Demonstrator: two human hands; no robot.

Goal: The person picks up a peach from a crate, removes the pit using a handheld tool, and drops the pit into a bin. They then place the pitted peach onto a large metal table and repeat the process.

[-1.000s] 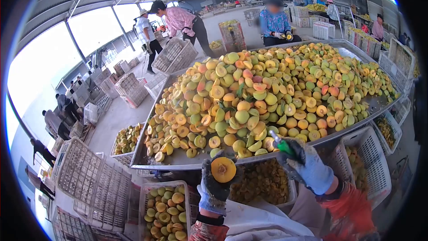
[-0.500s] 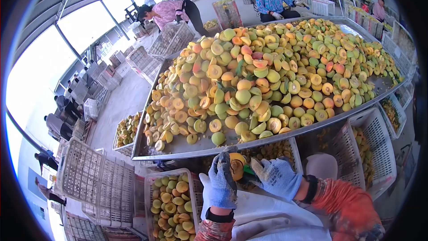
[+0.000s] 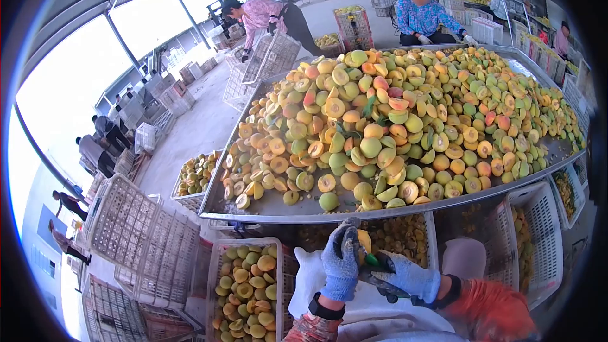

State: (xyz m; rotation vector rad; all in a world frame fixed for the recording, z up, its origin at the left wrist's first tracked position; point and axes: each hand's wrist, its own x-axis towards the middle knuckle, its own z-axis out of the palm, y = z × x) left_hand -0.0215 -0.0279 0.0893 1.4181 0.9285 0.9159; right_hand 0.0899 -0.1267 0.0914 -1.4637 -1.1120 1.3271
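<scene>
"Fruit first: where is it, and how is it held?"

"It sits in the left hand, off the tray and just in front of its near edge. Thumb and fingers are closed round it in a pinch. The right hand is curled round a tool, whose green part lies just beside the fruit. Whether the tip touches flesh cannot be told."

"How should the step be done well?"

"It looks like tool work on that one piece. The left hand does best with a steady pinch, firm but not crushing, its fingertips out of the tip's line. For the right, short turns of the wrist should serve better than a hard push, since soft flesh could tear and the tip could slip into the glove. Loose bits would drop best into the bin below the near edge, clear of the cloth."

"And its look?"

"Yellow-orange where it shows; the left fingers hide the rest, so the pit is anyone's guess. The pile, heaped toward the tray's far edge, has green and yellow skins, some blushed red, and many orange cut faces."
</scene>
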